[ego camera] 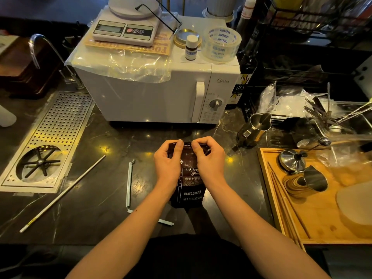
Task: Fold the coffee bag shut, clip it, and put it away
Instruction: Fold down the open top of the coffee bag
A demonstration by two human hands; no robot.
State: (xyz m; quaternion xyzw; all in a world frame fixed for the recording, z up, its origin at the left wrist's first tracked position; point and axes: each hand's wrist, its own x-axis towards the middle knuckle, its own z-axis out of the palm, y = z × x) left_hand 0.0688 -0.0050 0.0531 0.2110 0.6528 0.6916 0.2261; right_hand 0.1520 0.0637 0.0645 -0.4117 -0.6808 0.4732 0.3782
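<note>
A dark coffee bag (191, 190) with white lettering lies flat on the black counter, its top end pointing toward the microwave. My left hand (168, 162) pinches the bag's top edge on the left side. My right hand (209, 158) pinches the same edge on the right. Both hands curl over the top edge and hide most of it. A pale grey bag clip (129, 184) lies open on the counter to the left of the bag, its hinge near my left forearm, which covers part of its second arm.
A white microwave (153, 91) stands behind the bag with a scale (124, 31) and a tape roll (221, 44) on top. A perforated drain tray (54, 141) is at left, a long white stick (62, 193) beside it. A steel pitcher (253, 127) and a wooden tray (314, 198) are at right.
</note>
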